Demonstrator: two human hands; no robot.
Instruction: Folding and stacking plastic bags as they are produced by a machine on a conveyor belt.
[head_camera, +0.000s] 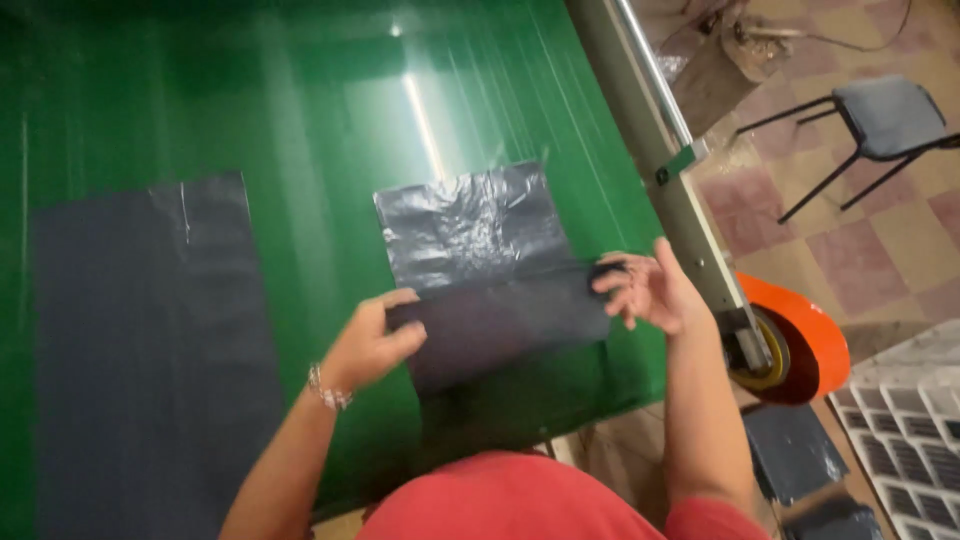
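The left hand (372, 345) is closed in a pinch on the left end of a dark grey plastic bag (480, 270), thumb on top and fingers curled beneath the fold, with a beaded bracelet (328, 390) on its wrist. The right hand (648, 290) grips the right end of the same fold, its fingers half curled and loosely spread, the fingertips pressing the plastic. Between the two hands the bag is folded over: the near flap hangs smooth and dark toward the person, while the far part lies crinkled and flat on the green desk (300, 110). The bag sits at the near middle of the desk, just left of the metal rail (650, 130) that runs along the desk's right edge. Well to the left a larger dark plastic sheet (150, 340) lies flat on the green surface, apart from the bag. Right of the rail, near the person's right forearm, stands an orange wheel cover (810, 340). On the floor below it lies a stack of dark folded bags (795, 450), beside a white lattice crate (905, 430) whose contents cannot be made out. Far right a grey chair (885, 115) stands on the tiled floor (900, 250)
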